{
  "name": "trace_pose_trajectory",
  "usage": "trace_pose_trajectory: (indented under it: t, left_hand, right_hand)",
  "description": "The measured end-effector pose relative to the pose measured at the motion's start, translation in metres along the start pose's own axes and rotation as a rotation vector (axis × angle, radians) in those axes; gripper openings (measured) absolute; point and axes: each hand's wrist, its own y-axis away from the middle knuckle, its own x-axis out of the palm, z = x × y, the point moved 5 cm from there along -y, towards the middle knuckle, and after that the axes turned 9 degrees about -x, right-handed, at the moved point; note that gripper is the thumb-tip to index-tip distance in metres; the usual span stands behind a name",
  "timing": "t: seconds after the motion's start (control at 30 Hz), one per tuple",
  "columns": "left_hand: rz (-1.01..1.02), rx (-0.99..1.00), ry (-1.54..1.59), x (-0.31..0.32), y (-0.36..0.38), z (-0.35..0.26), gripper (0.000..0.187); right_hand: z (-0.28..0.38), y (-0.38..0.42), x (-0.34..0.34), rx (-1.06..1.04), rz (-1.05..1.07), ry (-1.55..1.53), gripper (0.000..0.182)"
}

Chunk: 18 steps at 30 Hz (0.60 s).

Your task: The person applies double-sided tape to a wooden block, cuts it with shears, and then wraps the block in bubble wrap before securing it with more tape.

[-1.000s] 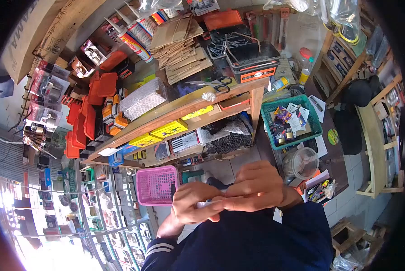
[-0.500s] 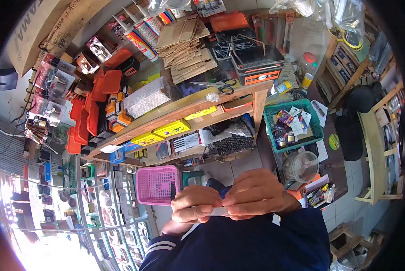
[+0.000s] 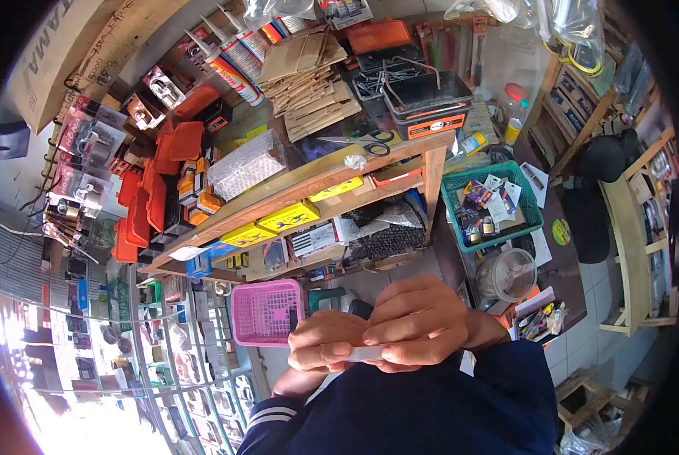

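Observation:
My left hand (image 3: 326, 341) and my right hand (image 3: 417, 322) meet close in front of my chest. Between them is a small whitish strip (image 3: 365, 353), pinched at its left end by the left thumb and fingers and at its right end by the right ones. Only its short middle part shows; the fingers cover the rest, and I cannot tell what it is. Behind the left hand, a pink plastic basket (image 3: 241, 312) stands lower down. My dark blue sleeves and top fill the space below the hands.
A wooden counter (image 3: 430, 171) ahead carries scissors (image 3: 366, 141), a cardboard stack (image 3: 314, 106), a black toolbox (image 3: 428, 106) and orange-lidded boxes (image 3: 154, 189). To the right are a green basket (image 3: 535, 220) with small packets and a clear tub (image 3: 515, 274). Glass shelving (image 3: 195, 364) stands left.
Both hands keep their pinch on the whitish strip, the right fingers shifting slightly. The surroundings have moved a little in view as my head turned.

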Motion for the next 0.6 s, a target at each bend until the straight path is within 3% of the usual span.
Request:
trace_pose_trajectory:
  t: [0.2, 0.4, 0.47, 0.6]
  left_hand:
    - [-0.087, -0.037, -0.141, -0.004, 0.009, -0.008, 0.031]
    - [0.074, -0.075, -0.066, -0.007, 0.010, -0.007, 0.029]
    - [-0.066, -0.021, -0.151, -0.001, 0.001, -0.016, 0.029]
    - [-0.069, -0.012, -0.124, -0.001, 0.003, -0.013, 0.030]
  right_hand:
    - [-0.002, -0.003, 0.005, 0.010, 0.049, -0.004, 0.035]
    - [-0.002, -0.001, 0.004, -0.042, -0.017, -0.008, 0.030]
    - [-0.001, -0.002, 0.004, -0.043, -0.011, -0.013, 0.029]
    - [0.000, -0.005, 0.003, -0.037, 0.034, -0.025, 0.028]
